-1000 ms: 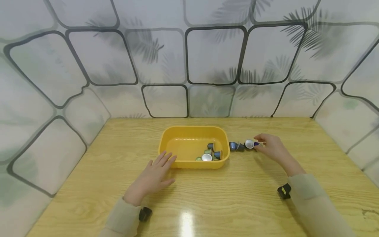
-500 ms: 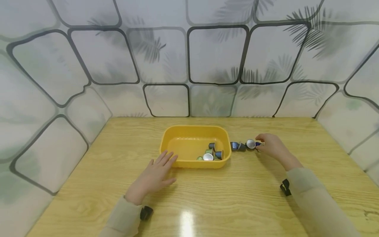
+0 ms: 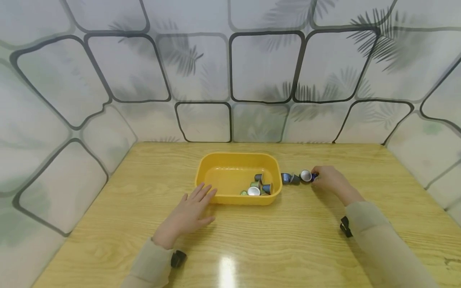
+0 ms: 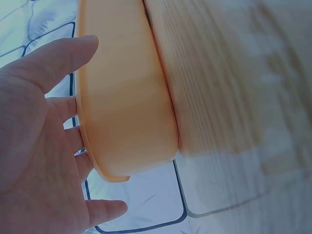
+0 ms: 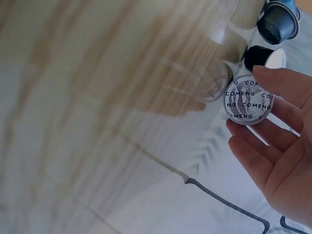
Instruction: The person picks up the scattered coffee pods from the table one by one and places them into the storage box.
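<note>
Coffee capsules lie in a row to the right of a yellow tray [image 3: 237,199]. My right hand [image 3: 333,182] is at the row's right end, its thumb and fingers pinching a dark blue coffee capsule [image 3: 314,177]. In the right wrist view that capsule's printed silver lid [image 5: 248,100] faces the camera, low by the tabletop. Just left of it, a capsule [image 3: 305,176] turns its pale lid upward. My left hand [image 3: 187,212] lies with straight, spread fingers over the tray's front left rim; the left wrist view shows the fingers behind the tray wall [image 4: 122,97].
Several capsules [image 3: 253,191], blue, green and silver-lidded, lie in the tray's right half. A blue capsule [image 3: 286,178] and a dark one [image 3: 295,179] lie between the tray and my right hand. Patterned wall panels [image 3: 257,122] stand behind the wooden table [image 3: 266,244].
My right hand has lowered slightly, and its thumb and fingers have closed onto the dark blue capsule. The left hand keeps its place on the tray rim.
</note>
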